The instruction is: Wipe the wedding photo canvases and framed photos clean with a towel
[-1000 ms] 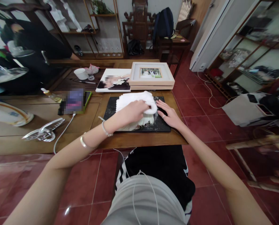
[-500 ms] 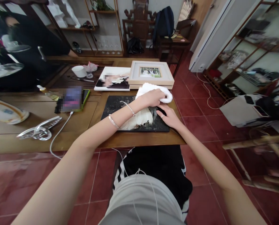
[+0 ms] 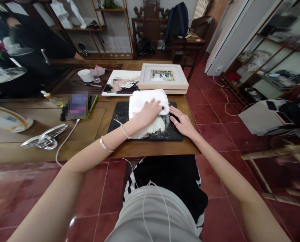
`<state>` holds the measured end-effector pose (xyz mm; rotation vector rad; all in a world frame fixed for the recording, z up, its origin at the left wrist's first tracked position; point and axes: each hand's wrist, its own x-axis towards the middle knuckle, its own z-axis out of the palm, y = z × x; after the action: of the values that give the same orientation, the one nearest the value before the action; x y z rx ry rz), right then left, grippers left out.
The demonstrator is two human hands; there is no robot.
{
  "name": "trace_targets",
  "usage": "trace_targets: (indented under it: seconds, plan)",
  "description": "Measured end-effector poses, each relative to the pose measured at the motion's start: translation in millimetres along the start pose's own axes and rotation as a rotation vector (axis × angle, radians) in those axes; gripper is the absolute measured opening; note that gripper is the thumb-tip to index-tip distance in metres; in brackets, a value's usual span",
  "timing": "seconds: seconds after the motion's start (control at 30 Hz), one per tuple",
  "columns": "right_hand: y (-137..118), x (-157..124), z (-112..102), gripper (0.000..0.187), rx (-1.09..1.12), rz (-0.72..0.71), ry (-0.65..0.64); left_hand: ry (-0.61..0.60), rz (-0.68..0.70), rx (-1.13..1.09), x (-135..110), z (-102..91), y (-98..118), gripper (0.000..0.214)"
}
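Note:
A dark photo print (image 3: pixel 119 118) lies flat on the wooden table (image 3: pixel 89 134) in front of me. My left hand (image 3: pixel 150 111) presses down on a white cloth (image 3: pixel 144 98) bunched over the print's upper middle, fingers curled around the cloth. My right hand (image 3: pixel 181 121) rests flat with spread fingers on the print's right edge, a ring on one finger. Two bracelets sit on my left wrist.
Behind the print stand a light wooden picture frame (image 3: pixel 162 76) on a stack and another photo print (image 3: pixel 121 86). To the left are a phone (image 3: pixel 78 106) with a cable, a white cup (image 3: pixel 85 76), a glass ornament (image 3: pixel 42 139) and a plate (image 3: pixel 7 119). Shelves line both sides.
My left hand dragged the cloth from the print's upper right corner back toward its middle. The right hand stayed on the right edge.

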<state>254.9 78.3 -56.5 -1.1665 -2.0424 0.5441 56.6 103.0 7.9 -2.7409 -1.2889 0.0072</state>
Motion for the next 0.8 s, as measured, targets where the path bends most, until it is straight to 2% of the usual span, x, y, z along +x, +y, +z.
trace_targets:
  seconds: [0.1, 0.23, 0.33, 0.4, 0.53, 0.67, 0.8]
  plan:
    - [1.6, 0.4, 0.1, 0.04, 0.01, 0.017, -0.003, -0.014, 0.046, 0.08, -29.4, -1.2, 10.6, 0.035]
    - [1.0, 1.0, -0.7, 0.045, 0.01, 0.013, -0.002, 0.007, 0.077, 0.167, -80.1, -6.7, 46.3, 0.036]
    - [-0.7, 1.0, -1.8, 0.047, 0.021, 0.01, -0.006, 0.023, 0.185, 0.143, -111.5, -10.0, 70.6, 0.027]
    - [-1.2, 0.8, -2.2, 0.046, 0.029, 0.006, -0.015, 0.015, 0.234, 0.097, -121.2, -11.0, 75.2, 0.022]
    - [0.7, 1.3, -1.4, 0.047, 0.03, 0.006, -0.006, -0.008, 0.248, 0.001, -109.8, -11.9, 56.9, 0.028]
    - [4.2, 2.4, -0.6, 0.047, 0.023, 0.01, 0.0, -0.04, 0.198, -0.094, -76.2, -11.9, 29.0, 0.039]
    - [6.2, 1.9, -1.0, 0.05, -0.005, 0.028, 0.005, -0.031, 0.123, -0.117, -47.6, -9.1, 13.0, 0.037]
